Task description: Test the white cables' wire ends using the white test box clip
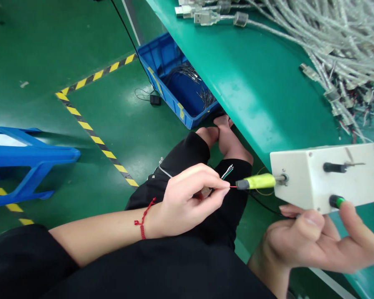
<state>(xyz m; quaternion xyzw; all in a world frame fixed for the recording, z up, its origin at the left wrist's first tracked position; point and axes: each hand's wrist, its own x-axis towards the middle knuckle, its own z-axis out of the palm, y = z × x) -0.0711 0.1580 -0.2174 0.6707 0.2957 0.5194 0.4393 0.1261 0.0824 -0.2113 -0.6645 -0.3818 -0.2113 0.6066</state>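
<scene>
Worktable: green, edge running aslant; it lay above and to the right of the pinching fingers.

Heap of cables: clear-jacketed, with metal plugs; it covered the table's far part, well apart from the grip, up and to the right.

Box: off-white, slope-fronted; it sat to the right of the pinch, its long axis nearly level across the view and its narrow end facing the fingers.

Right hand: fingers spread, clasping nothing that showed; it lay below the box, right of and lower than the pinch, one fingertip against the button.

Left hand: thumb and forefinger were together, clamped on the red wire.

Sleeve: yellow-green with a dark tip; it stuck out of the box's narrow end toward the pinch, its long axis almost level, rising slightly toward the box.

Loose wires: white and green among them; they fanned up and to the right, just above the pinching fingertips.

Button: green, in a black collar on the box face, partly hidden by the fingertip.

Red wire: thin, short visible length; it pointed rightward from the pinch to the dark tip, its long axis level and roughly in line with the sleeve.
</scene>
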